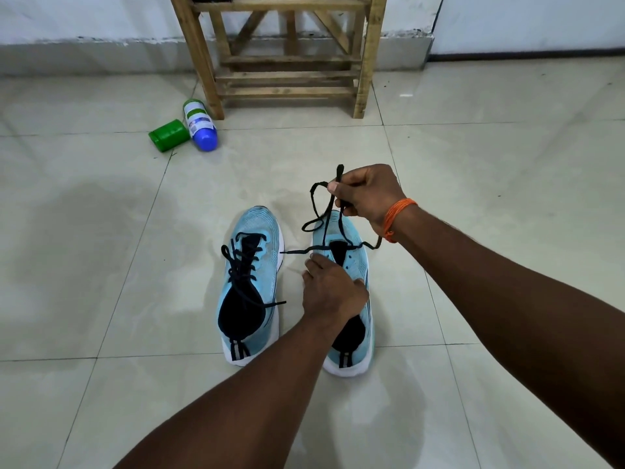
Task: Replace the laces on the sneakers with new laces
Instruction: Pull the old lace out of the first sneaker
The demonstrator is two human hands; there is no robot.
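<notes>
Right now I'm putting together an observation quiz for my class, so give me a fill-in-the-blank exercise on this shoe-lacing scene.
1. The right hand holds up a lace whose colour is ____.
2. The left hand holds the sneaker on the person's ____.
3. The orange band sits on the ____ wrist.
4. The cap beside the white bottle is ____.
Missing words: black; right; right; green.

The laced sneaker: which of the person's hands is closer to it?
Left. The left hand holds the other sneaker just beside the laced sneaker; the right hand is farther off, raised, gripping the black lace.
</notes>
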